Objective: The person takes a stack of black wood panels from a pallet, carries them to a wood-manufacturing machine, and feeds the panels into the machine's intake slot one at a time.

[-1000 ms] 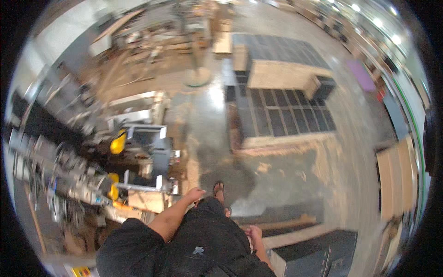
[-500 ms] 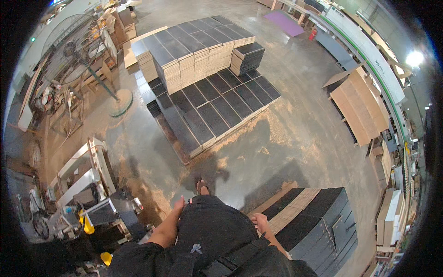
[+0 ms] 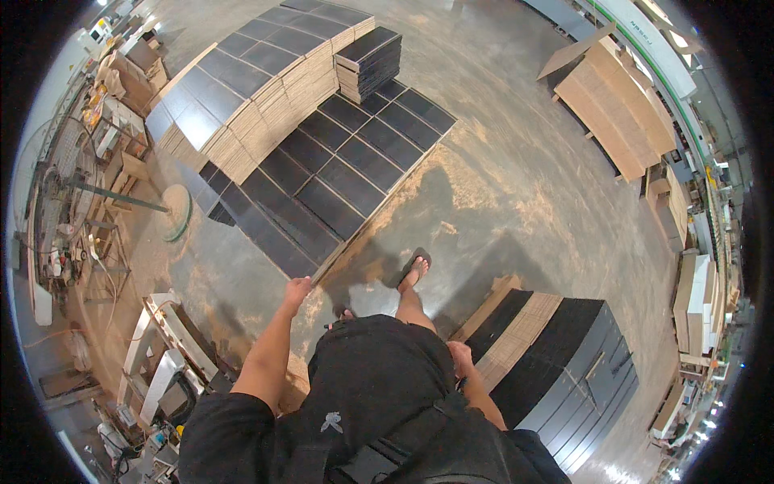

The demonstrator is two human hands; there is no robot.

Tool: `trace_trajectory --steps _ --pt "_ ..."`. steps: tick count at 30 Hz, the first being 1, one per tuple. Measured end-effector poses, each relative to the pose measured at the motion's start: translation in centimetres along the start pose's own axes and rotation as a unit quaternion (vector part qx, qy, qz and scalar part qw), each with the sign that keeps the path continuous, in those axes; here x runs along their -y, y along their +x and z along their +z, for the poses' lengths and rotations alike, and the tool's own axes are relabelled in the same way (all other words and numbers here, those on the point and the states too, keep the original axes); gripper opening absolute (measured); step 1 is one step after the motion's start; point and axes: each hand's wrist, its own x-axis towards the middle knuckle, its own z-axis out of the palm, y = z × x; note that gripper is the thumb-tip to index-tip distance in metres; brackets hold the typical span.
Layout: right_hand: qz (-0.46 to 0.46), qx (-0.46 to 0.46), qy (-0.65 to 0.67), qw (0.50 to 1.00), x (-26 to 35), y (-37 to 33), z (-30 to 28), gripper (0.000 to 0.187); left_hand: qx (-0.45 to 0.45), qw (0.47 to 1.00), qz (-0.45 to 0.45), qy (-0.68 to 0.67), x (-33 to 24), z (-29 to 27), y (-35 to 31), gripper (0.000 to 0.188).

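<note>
My left hand point(image 3: 297, 291) is held out ahead of me, just short of the near corner of a low layer of dark panels point(image 3: 339, 177) as seen from above. Its fingers look loosely bent and apart, with nothing visible in them. Beside my right hip hangs my right hand point(image 3: 462, 359), next to a stack of dark boards point(image 3: 564, 355) with a bare tan strip on top. The fingers of that hand are turned down and mostly hidden. A taller stack of dark-topped panels point(image 3: 258, 73) with pale edges rises behind the low layer.
A small block of boards point(image 3: 369, 64) sits on the low layer. At left are a fan's round base point(image 3: 177, 211) and a pale frame point(image 3: 149, 347) by machinery. Leaning brown sheets point(image 3: 617, 109) stand at right. Sawdust point(image 3: 476, 189) lies on the floor.
I have stepped forward, and my right foot now shows ahead. My left arm has swung forward. The panel stacks appear nearer and shifted left in the view.
</note>
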Motion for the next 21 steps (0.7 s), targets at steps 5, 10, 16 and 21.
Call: trace_trajectory --steps 5,10,16,21 --pt "-0.229 0.051 -0.416 0.878 3.5 8.5 -4.7 0.018 -0.062 0.991 -0.108 -0.04 -2.9 7.2 2.4 0.04" --pt "-0.295 0.083 -0.403 0.862 16.3 18.0 -10.1 0.016 -0.036 0.989 -0.141 0.012 -9.0 15.3 5.3 0.041" --pt "-0.015 0.011 -0.045 0.999 39.4 21.6 -8.1 0.026 -0.004 0.992 -0.125 -0.036 -17.3 21.7 9.3 0.047" --pt "-0.083 0.044 -0.051 0.994 50.5 27.4 -4.7 0.028 -0.025 0.992 -0.095 -0.08 -22.7 24.7 14.5 0.045"
